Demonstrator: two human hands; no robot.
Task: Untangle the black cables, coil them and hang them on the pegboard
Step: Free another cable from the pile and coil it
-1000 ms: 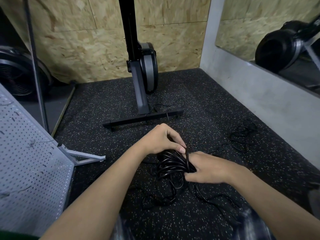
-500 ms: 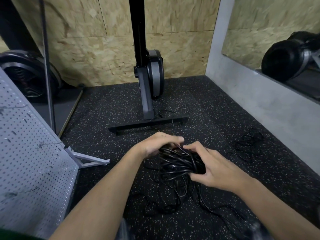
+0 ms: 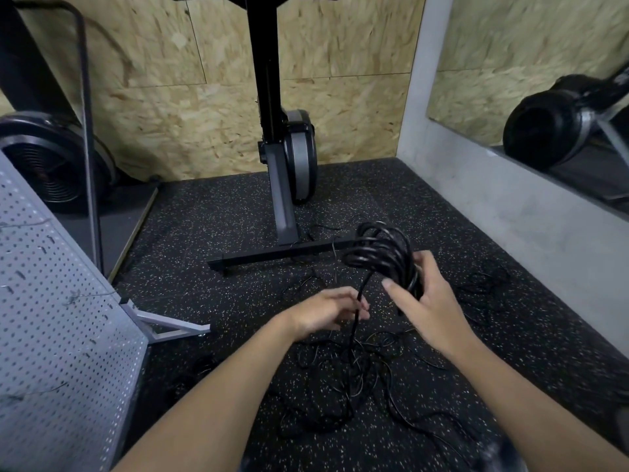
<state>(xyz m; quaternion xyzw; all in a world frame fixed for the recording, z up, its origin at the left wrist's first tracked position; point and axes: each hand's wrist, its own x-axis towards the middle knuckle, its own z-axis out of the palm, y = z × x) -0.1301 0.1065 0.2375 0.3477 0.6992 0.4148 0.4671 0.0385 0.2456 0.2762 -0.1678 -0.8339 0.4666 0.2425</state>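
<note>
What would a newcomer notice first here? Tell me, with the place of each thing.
The coil of black cable stands out, gripped in the right hand above the speckled floor at centre right. The left hand pinches a strand running from the coil down to the loose tangle on the floor. A grey pegboard stands at the left edge.

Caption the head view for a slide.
Right hand grips a black cable coil while left hand pinches its trailing strand above the floor tangle, pegboard at left.
</note>
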